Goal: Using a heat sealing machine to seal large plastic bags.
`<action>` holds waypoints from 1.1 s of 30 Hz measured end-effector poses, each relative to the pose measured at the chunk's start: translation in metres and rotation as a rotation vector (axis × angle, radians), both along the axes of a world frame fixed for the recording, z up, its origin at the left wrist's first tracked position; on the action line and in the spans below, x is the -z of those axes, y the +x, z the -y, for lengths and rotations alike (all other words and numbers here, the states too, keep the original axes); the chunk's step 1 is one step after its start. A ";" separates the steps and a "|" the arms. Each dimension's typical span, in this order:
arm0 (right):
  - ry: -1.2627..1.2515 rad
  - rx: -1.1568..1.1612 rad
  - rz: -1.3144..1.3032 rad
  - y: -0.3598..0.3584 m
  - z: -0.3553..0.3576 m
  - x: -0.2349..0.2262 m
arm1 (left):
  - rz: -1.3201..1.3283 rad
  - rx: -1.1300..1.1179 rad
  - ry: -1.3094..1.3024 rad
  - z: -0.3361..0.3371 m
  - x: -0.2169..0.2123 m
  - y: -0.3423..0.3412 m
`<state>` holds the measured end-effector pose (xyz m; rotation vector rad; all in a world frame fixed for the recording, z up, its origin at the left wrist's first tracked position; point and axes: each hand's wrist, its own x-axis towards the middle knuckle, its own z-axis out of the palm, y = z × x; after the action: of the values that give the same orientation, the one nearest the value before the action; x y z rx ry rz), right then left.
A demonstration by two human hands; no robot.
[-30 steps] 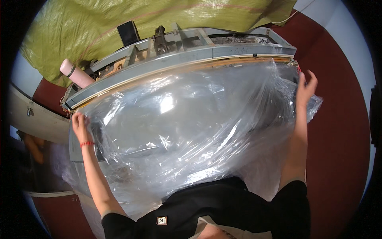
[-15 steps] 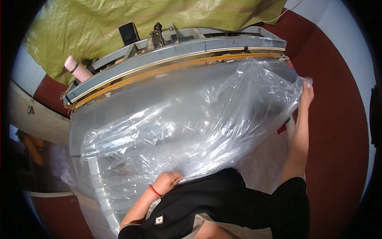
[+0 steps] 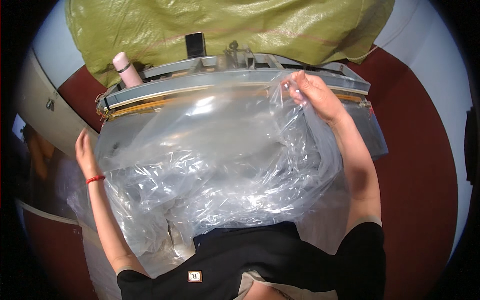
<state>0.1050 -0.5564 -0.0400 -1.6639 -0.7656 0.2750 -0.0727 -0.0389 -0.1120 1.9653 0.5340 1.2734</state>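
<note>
Film of clear plastic [image 3: 215, 130] is gripped by the right hand [image 3: 320, 97] before the grey metal frame [image 3: 175, 90].

A gathered part of the film is pinched between the right thumb and fingers, seen against the frame right of its middle; the rest is spread in crinkled folds on the wearer's side of the frame, where a grey surface [image 3: 374, 132] is partly covered. The left hand [image 3: 86, 150], ringed at the wrist by a red bracelet [image 3: 95, 179], is held open below the frame's left end, with the fingers extended; whether the film is touched by it cannot be told. Beyond the frame, a yellow-green tarpaulin [image 3: 225, 20] is draped; by its far edge a pink flask [image 3: 128, 71] and a smartphone [image 3: 195, 45] are placed.
</note>
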 end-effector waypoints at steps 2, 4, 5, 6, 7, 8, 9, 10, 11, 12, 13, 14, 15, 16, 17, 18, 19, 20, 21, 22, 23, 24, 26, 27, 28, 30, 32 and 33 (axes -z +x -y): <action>-0.018 -0.035 0.003 -0.005 -0.012 -0.001 | -0.010 0.480 0.045 0.117 -0.056 0.014; -0.032 -0.073 0.009 -0.013 -0.016 -0.007 | -0.077 0.828 0.315 0.193 -0.084 0.025; -0.068 -0.101 0.021 -0.017 -0.021 -0.010 | -0.095 0.862 0.543 0.220 -0.089 0.030; -0.108 -0.124 0.029 -0.019 -0.028 -0.010 | -0.064 0.869 0.628 0.247 -0.092 0.036; -0.109 -0.118 0.044 -0.020 -0.030 -0.007 | -0.006 0.801 0.681 0.269 -0.088 0.050; -0.113 -0.117 0.047 -0.023 -0.032 -0.008 | 0.052 0.736 0.731 0.284 -0.080 0.063; -0.101 -0.092 0.055 -0.027 -0.032 -0.009 | 0.058 0.737 0.733 0.297 -0.077 0.069; -0.090 -0.065 0.061 -0.029 -0.033 -0.009 | 0.051 0.712 0.640 0.305 -0.073 0.075; -0.089 -0.060 0.064 -0.030 -0.034 -0.010 | 0.043 0.687 0.547 0.309 -0.070 0.080; -0.062 -0.080 0.038 -0.030 -0.035 -0.010 | 0.046 0.691 0.549 0.310 -0.066 0.083; -0.034 -0.098 0.009 -0.031 -0.035 -0.009 | 0.037 0.711 0.457 0.310 -0.062 0.086; -0.006 -0.117 -0.020 -0.031 -0.036 -0.007 | 0.027 0.729 0.365 0.310 -0.058 0.088; -0.003 -0.113 -0.021 -0.034 -0.037 -0.007 | 0.093 0.750 0.292 0.310 -0.056 0.091; 0.025 -0.108 -0.038 -0.037 -0.040 -0.007 | 0.090 0.748 0.293 0.309 -0.055 0.093; 0.053 -0.104 -0.056 -0.039 -0.043 -0.007 | 0.092 0.791 0.192 0.308 -0.053 0.094; 0.055 -0.110 -0.059 -0.040 -0.044 -0.008 | 0.094 0.831 0.089 0.306 -0.052 0.093; 0.029 -0.147 -0.008 -0.040 -0.045 -0.009 | 0.075 0.864 0.069 0.304 -0.052 0.091; 0.003 -0.185 0.043 -0.040 -0.046 -0.009 | 0.070 0.855 0.068 0.303 -0.055 0.088; 0.004 -0.195 0.038 -0.039 -0.050 -0.007 | 0.025 0.897 0.029 0.302 -0.059 0.085; 0.030 -0.188 0.108 -0.036 -0.055 -0.003 | -0.021 0.940 -0.013 0.301 -0.059 0.082; 0.058 -0.182 0.177 -0.033 -0.058 0.001 | -0.027 0.930 -0.017 0.297 -0.057 0.079; 0.058 -0.192 0.169 -0.029 -0.060 0.004 | -0.074 1.054 -0.084 0.290 -0.054 0.074; 0.257 -0.108 0.336 -0.015 -0.060 0.009 | -0.268 1.385 -0.190 0.274 -0.042 0.058; 0.376 -0.104 0.263 0.001 -0.056 0.019 | -0.424 1.512 -0.039 0.266 -0.039 0.046; 0.550 -0.009 -0.036 0.000 -0.057 0.022 | -0.584 1.627 0.115 0.259 -0.035 0.032; 0.733 0.011 -0.212 0.030 -0.035 0.045 | -0.760 1.617 0.107 0.251 -0.017 0.010; 0.679 0.280 -0.090 0.056 0.007 0.070 | -0.876 1.746 0.005 0.240 0.003 -0.007; 0.616 0.616 -0.100 0.060 0.027 0.078 | -1.028 1.767 -0.259 0.232 0.015 -0.017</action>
<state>0.1653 -0.5834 -0.1180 -1.2051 -0.1953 -0.2900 -0.0895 -0.2713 -0.1266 1.7030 -0.5851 -0.8551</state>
